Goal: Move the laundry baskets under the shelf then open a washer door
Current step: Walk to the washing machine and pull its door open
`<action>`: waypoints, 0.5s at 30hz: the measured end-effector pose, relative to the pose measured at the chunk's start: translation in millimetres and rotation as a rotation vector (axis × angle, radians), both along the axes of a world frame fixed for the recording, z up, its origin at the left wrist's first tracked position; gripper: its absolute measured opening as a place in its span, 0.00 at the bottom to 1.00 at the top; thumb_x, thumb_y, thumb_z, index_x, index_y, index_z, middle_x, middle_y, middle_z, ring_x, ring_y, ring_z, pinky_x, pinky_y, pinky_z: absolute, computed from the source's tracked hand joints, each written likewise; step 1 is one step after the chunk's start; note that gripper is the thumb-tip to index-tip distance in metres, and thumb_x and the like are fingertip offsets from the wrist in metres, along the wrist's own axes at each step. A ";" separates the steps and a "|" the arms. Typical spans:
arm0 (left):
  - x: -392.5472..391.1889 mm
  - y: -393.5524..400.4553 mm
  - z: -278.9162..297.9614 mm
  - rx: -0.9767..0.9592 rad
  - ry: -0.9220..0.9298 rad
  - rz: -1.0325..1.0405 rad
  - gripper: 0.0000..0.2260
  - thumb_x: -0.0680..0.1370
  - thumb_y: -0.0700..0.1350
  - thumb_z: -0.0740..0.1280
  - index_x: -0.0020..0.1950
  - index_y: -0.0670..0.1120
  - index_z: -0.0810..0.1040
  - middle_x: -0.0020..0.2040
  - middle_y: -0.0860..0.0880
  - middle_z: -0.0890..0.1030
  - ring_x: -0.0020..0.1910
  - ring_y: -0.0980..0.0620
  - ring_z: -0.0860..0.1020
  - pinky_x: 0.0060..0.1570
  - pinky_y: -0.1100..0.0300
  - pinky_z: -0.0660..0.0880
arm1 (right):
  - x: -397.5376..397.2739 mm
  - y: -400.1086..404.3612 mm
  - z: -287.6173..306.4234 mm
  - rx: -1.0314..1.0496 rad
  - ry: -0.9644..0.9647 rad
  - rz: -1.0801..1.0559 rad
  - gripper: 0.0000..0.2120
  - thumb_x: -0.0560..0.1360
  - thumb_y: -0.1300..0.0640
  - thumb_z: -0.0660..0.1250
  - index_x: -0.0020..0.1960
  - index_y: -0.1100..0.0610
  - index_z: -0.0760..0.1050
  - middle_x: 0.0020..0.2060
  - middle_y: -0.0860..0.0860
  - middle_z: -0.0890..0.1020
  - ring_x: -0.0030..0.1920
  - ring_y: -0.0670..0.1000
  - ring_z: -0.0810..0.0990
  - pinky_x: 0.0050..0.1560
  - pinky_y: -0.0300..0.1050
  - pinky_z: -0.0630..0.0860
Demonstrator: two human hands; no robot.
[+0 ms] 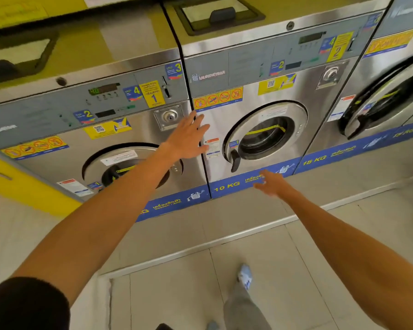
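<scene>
Here the washer door (265, 136) sits shut just above the empty, loosely spread right hand (270, 183), beside the flat-spread left hand (188, 136).

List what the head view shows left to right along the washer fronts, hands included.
Left washer door → left hand → middle washer's black door handle → right hand → middle washer door → right washer door.

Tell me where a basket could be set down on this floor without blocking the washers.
Free: the tiled floor right of the person's shoe, below the raised plinth edge. The plinth strip before the 10 KG washer is bare too. Crowded: both hands, left and right, reach across the washer front.
</scene>
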State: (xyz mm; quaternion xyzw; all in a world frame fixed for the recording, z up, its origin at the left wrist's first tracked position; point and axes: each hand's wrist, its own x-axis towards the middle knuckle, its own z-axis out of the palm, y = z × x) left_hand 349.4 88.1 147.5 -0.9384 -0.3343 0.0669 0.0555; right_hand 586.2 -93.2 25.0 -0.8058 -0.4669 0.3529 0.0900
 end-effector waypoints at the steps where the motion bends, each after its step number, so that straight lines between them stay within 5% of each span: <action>1: 11.0 13.7 -2.6 0.009 0.013 -0.028 0.34 0.80 0.62 0.60 0.80 0.44 0.60 0.81 0.39 0.52 0.80 0.37 0.45 0.78 0.40 0.48 | 6.1 14.0 -5.8 0.001 0.020 -0.014 0.30 0.81 0.48 0.67 0.78 0.58 0.64 0.70 0.59 0.75 0.71 0.60 0.72 0.68 0.51 0.68; 11: 78.6 118.2 -59.9 0.218 0.088 -0.167 0.30 0.77 0.56 0.66 0.76 0.44 0.68 0.81 0.38 0.52 0.80 0.35 0.46 0.77 0.35 0.48 | 15.6 137.1 -97.3 -0.046 0.291 -0.250 0.30 0.79 0.52 0.71 0.75 0.61 0.67 0.68 0.61 0.77 0.68 0.60 0.75 0.70 0.51 0.69; 15: 71.8 135.6 -82.8 0.366 0.055 -0.211 0.35 0.76 0.56 0.66 0.80 0.44 0.60 0.82 0.41 0.50 0.81 0.38 0.47 0.78 0.39 0.47 | 11.2 171.4 -124.4 -0.024 0.328 -0.339 0.36 0.79 0.51 0.70 0.80 0.63 0.58 0.74 0.61 0.69 0.73 0.62 0.69 0.71 0.52 0.66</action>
